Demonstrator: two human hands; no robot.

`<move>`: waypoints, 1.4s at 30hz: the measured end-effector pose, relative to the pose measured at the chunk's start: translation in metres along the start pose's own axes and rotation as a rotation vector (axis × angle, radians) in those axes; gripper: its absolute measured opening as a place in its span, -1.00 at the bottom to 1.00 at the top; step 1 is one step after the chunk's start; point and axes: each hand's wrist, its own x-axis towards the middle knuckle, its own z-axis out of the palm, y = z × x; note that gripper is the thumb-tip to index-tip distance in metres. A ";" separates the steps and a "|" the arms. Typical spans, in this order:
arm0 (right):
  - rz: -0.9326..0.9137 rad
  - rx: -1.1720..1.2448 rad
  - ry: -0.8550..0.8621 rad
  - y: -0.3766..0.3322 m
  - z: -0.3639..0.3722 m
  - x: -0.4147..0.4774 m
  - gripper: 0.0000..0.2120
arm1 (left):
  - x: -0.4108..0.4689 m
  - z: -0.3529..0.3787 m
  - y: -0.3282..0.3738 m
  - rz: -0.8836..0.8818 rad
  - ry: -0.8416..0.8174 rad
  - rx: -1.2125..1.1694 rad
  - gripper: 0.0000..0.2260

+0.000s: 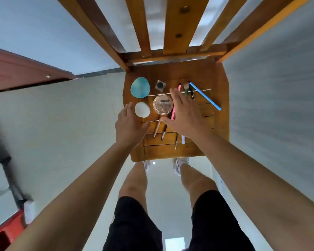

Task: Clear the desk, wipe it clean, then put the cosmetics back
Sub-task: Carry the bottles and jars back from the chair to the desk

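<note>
**Both hands open above the cosmetics on the chair seat**

Our left hand [130, 124] has its fingers loose and a little spread, and it grasps nothing. It sits at the left edge of the wooden chair seat [217, 91], just beside a white round puff [142, 109]. Our right hand [185, 115] is stretched flat with straight fingers and the thumb pointing left, also grasping nothing. It lies over a pink pencil [174, 113], but we cannot tell whether the palm touches it.

Between the two hands stands a clear round jar [163, 106], close to the right thumb and forefinger. Behind it are a small dark pot [160, 85] and, to its left, a blue egg-shaped sponge [140, 87]. Past our right fingertips we see a brush with a green handle [186, 87], a slim dark pencil [192, 94] and a long blue pencil [205, 96] lying on a slant.

Nearer to us, under the right wrist, several thin items fan out on the slats — a beige pencil [157, 127], a black-and-white pencil [164, 132], a thin brush [176, 143] and a white stick [183, 139].

Below the seat we see our bare legs, black shorts [134, 223] and white shoes [178, 165] on a pale floor [80, 124].
</note>
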 end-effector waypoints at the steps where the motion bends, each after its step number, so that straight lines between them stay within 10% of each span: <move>1: -0.006 -0.010 0.011 0.002 0.009 0.006 -0.05 | 0.007 0.007 -0.004 0.005 0.008 -0.013 -0.21; 12: -0.048 0.043 0.201 0.000 0.030 0.012 -0.22 | 0.013 0.032 -0.014 0.127 0.280 -0.209 -0.43; 22: -0.204 0.335 0.335 -0.093 -0.124 -0.095 -0.26 | -0.114 -0.141 0.005 0.157 0.572 -0.434 -0.39; 33: -0.864 0.349 0.345 -0.362 -0.269 -0.202 -0.19 | -0.356 -0.345 -0.108 0.027 1.200 -0.614 -0.47; 42: -1.312 0.389 0.278 -0.623 -0.165 -0.344 -0.22 | -0.545 -0.386 -0.338 -0.171 1.498 -0.541 -0.47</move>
